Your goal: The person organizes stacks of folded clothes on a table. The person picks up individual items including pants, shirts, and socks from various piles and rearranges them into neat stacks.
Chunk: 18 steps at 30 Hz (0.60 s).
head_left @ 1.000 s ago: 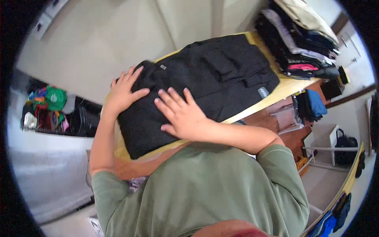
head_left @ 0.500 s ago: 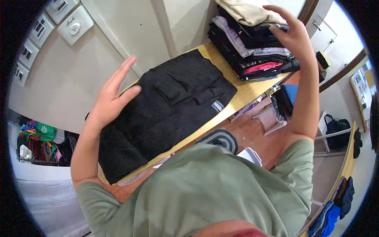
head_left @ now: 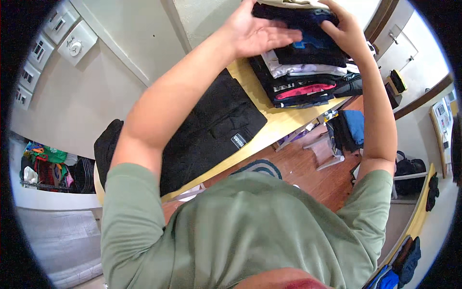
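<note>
Head view: both hands are raised to the stack [head_left: 308, 70] of folded clothes at the far right part of the bench [head_left: 276, 117]. The left hand [head_left: 262, 36] is held at the stack's left front, palm showing, fingers stretched rightward across the dark clothes; its grip is wide, fingers slightly blurred. Whether cloth is touched by it cannot be told. The right hand [head_left: 345, 32] is placed at the stack's upper right side, thumb and fingers parted and curved toward the cloth; whether anything is pinched in this grip cannot be told. The stack is topped by a beige garment [head_left: 293, 4], cut off by the upper edge; dark, whitish and pink layers are seen below. A black garment [head_left: 211, 132] is laid flat on the bench, left of the stack, apart from it, partly covered by the left forearm. A small label [head_left: 238, 140] is seen near its right end. A rug [head_left: 260, 167] is seen on the floor [head_left: 308, 180].
</note>
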Each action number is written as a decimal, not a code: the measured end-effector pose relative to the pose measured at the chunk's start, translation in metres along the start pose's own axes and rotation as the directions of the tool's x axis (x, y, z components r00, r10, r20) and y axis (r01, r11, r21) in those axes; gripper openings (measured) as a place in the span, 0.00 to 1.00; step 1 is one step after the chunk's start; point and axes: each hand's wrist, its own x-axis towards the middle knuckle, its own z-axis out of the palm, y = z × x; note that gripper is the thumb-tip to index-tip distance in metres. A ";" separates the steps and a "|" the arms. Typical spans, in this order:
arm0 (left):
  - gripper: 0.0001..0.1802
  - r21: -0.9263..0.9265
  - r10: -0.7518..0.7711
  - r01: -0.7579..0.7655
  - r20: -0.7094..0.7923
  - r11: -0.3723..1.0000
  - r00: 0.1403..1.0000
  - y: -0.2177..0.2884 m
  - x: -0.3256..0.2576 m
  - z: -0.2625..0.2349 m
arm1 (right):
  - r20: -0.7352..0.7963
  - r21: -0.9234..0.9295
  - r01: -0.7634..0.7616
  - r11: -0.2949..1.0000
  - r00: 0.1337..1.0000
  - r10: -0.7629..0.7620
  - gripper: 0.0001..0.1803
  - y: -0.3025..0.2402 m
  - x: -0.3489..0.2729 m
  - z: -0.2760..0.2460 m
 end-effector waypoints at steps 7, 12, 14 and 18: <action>0.26 -0.046 0.090 -0.094 -0.069 0.995 0.993 0.019 0.078 -0.010 | -0.110 -0.480 0.444 0.757 0.825 -0.554 0.30 0.008 -0.024 0.026; 0.17 0.151 0.195 -0.176 -0.122 0.973 0.973 0.032 0.109 -0.010 | -0.376 -0.589 0.338 0.734 0.689 -0.619 0.26 -0.018 -0.052 0.047; 0.18 0.108 0.261 -0.252 -0.077 0.962 0.962 0.051 0.103 0.008 | -0.490 -0.541 0.474 0.694 0.494 -0.719 0.22 -0.048 -0.077 0.061; 0.20 0.247 0.385 -0.372 -0.006 0.895 0.923 0.096 0.026 0.041 | 0.015 0.878 -0.032 0.478 0.999 0.038 0.15 -0.088 -0.113 0.117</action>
